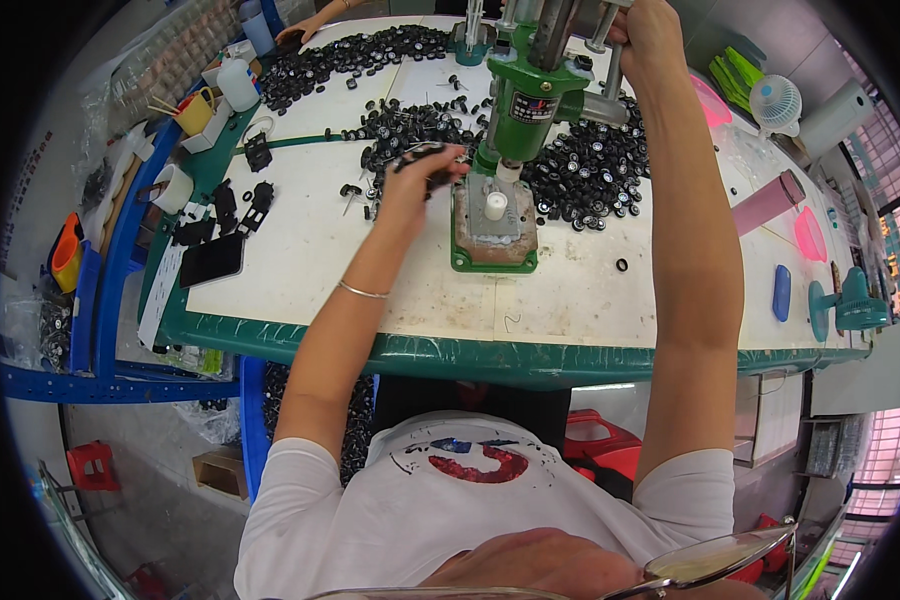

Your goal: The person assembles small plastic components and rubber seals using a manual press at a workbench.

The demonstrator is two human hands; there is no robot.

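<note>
A green hand press (522, 105) stands on the table in front of me, with a small white round post (495, 206) upright on its base plate (470, 236). My left hand (416, 186) is closed beside the press's left side, holding small black wheels, partly hidden by the fingers. High at the right, my right hand (652, 36) grips the press lever (615, 62). A heap of black wheels (585, 172) with pale hubs lies right of the press. Another pile of wheels (395, 130), some with thin metal axles, lies behind my left hand.
More black wheels (355, 57) spread at the far left, near another person's hand (295, 36). A phone (212, 260) and black plastic parts (257, 207) lie at the left. At the right are a blue case (781, 293), a small green fan (855, 300) and a pink cup (767, 204).
</note>
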